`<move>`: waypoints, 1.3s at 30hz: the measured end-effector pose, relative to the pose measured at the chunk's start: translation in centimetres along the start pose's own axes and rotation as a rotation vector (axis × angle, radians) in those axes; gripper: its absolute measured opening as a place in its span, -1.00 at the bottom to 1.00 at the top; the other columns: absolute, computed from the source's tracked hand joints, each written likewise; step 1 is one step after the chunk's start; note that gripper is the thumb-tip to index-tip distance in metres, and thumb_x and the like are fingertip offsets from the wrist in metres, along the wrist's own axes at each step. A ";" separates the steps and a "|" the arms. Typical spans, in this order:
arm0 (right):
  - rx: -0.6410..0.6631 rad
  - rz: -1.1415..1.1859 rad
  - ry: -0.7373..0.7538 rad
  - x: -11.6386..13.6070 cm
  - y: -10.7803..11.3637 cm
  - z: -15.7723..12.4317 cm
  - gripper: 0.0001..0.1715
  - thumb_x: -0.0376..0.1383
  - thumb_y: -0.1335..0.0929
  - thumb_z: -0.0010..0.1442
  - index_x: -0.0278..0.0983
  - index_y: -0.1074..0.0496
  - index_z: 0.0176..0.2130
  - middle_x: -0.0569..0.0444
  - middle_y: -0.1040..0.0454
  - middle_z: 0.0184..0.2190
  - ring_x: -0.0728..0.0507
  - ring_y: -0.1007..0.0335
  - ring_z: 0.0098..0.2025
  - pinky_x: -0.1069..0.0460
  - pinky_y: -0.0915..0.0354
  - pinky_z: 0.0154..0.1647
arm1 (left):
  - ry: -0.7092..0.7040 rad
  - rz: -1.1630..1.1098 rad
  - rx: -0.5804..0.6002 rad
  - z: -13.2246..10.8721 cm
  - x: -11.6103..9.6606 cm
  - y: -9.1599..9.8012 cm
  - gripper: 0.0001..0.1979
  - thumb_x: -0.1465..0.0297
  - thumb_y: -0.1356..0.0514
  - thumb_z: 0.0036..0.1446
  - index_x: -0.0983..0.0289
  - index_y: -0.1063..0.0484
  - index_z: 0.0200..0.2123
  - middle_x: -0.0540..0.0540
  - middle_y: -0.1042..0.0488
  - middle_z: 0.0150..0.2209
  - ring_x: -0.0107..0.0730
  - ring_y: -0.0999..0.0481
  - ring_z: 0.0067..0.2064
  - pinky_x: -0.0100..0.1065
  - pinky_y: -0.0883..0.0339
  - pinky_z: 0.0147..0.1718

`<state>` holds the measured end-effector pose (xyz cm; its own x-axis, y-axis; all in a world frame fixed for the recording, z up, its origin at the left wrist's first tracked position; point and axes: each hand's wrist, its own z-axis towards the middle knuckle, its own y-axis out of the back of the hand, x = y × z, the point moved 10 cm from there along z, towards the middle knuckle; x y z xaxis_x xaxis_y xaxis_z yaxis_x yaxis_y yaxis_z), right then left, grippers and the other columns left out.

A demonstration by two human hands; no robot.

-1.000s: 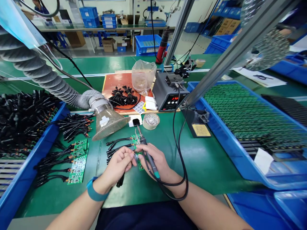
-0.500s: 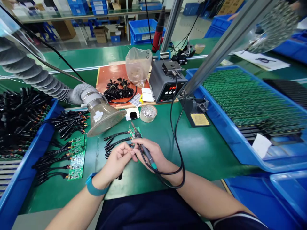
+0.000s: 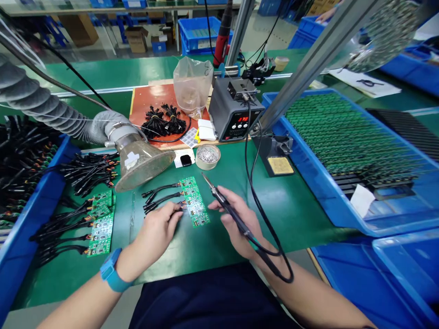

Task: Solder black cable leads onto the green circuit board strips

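My right hand grips a soldering iron, its tip pointing up and left above the green mat. A strip of green circuit boards lies flat to the left of the iron, apart from its tip. Black cables run leftward from the upper boards. My left hand is closed, thumb and forefinger pinching a black cable by its coloured wire ends at the left edge of the strip. A round tin of silvery solder bits or wool stands just beyond the boards.
A fume extractor hood hangs at the left over the mat. Finished-looking wired boards lie beneath it. The soldering station and iron stand are behind. Blue bins flank the bench, and a metal post slants at the right.
My hands, which were together over the boards, have separated. My right hand moved right with the iron; my left hand came down to the strip's left edge with the cable, uncovering the boards.
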<state>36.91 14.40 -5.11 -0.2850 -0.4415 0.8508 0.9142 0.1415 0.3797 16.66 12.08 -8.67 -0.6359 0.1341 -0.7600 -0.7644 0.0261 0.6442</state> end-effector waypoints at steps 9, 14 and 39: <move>0.006 -0.147 0.062 2.6 0.6 -4.2 -0.72 -0.43 -0.41 0.30 -0.21 -0.49 0.00 0.09 -0.58 -0.38 -0.10 -0.53 -0.41 0.01 -0.49 -0.36 | -0.319 0.399 -0.066 -1.0 -3.3 -1.4 -0.86 0.47 -0.15 0.36 0.30 -0.52 -0.24 0.12 -0.51 -0.39 -0.08 -0.44 -0.15 -0.06 -0.21 -0.10; -0.009 -0.277 0.122 2.9 -0.5 -4.6 -0.81 -0.37 -0.37 0.32 -0.22 -0.45 -0.04 0.07 -0.62 -0.39 -0.14 -0.61 -0.39 -0.02 -0.57 -0.28 | -0.287 0.396 -0.083 -1.0 -2.5 -2.0 -0.84 0.47 -0.15 0.35 0.30 -0.49 -0.31 0.14 -0.48 -0.37 -0.08 -0.41 -0.12 -0.06 -0.22 -0.09; 0.084 -0.265 0.188 2.8 -3.2 -4.2 -0.72 -0.33 -0.38 0.39 -0.22 -0.40 0.09 0.01 -0.65 -0.27 -0.16 -0.64 -0.33 -0.02 -0.60 -0.26 | -0.193 0.321 -0.081 -0.9 -1.5 -2.5 -0.85 0.46 -0.19 0.32 0.27 -0.45 -0.36 0.15 -0.47 -0.39 -0.09 -0.38 -0.17 -0.11 -0.26 -0.18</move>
<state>34.42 8.96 -5.43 -0.4441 -0.6272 0.6399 0.7864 0.0695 0.6139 19.39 10.88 -9.25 -0.8185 0.3074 -0.4853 -0.5403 -0.1247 0.8322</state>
